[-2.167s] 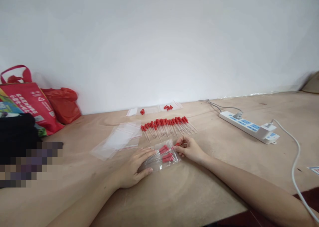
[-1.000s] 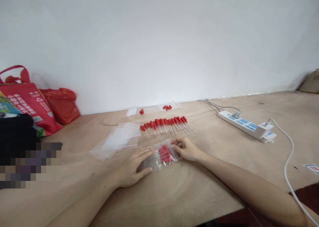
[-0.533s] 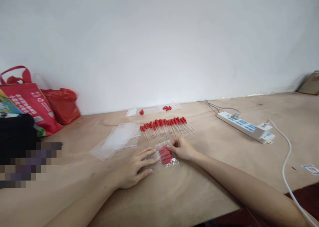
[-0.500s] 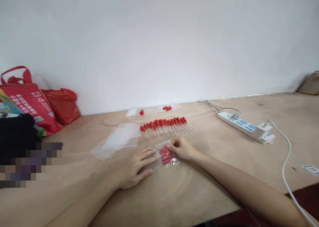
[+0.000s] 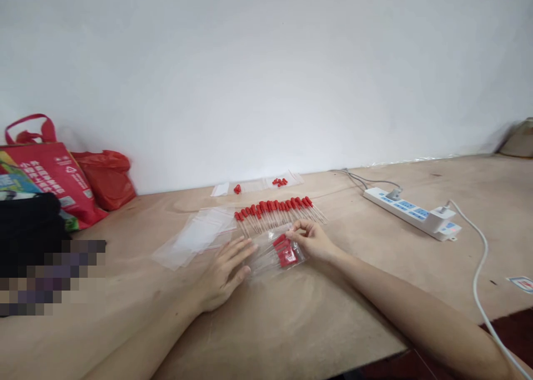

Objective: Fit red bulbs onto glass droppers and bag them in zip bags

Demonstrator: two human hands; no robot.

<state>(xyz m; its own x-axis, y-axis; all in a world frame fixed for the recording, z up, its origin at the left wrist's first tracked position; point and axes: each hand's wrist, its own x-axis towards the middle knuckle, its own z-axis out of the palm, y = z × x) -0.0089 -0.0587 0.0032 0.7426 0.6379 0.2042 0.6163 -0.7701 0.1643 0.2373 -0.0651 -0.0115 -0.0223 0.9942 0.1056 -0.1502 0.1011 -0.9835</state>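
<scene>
A clear plastic bag (image 5: 266,261) lies on the table, holding several red-tipped sticks (image 5: 287,253) whose thin pale shafts point left. My right hand (image 5: 311,239) pinches the bag's upper right edge between thumb and fingers. At the bag's left end rests my left hand (image 5: 227,271), palm down, its fingers stretched out and apart. Just beyond the bag runs a row of loose red-tipped sticks (image 5: 275,206), red ends away from me. To the left of the row lie overlapping flat clear bags (image 5: 195,235).
Small red pieces (image 5: 280,182) lie on clear bags near the wall, with another red cluster (image 5: 237,189) beside them. A white power strip (image 5: 410,213) with a trailing cable (image 5: 478,263) sits at right. Shopping bags (image 5: 54,174) and dark cloth (image 5: 33,224) stand at left.
My right hand has shifted the bag of red-tipped sticks slightly right and away from me. More of the bag's left part now shows, and my left hand has drawn back a little left.
</scene>
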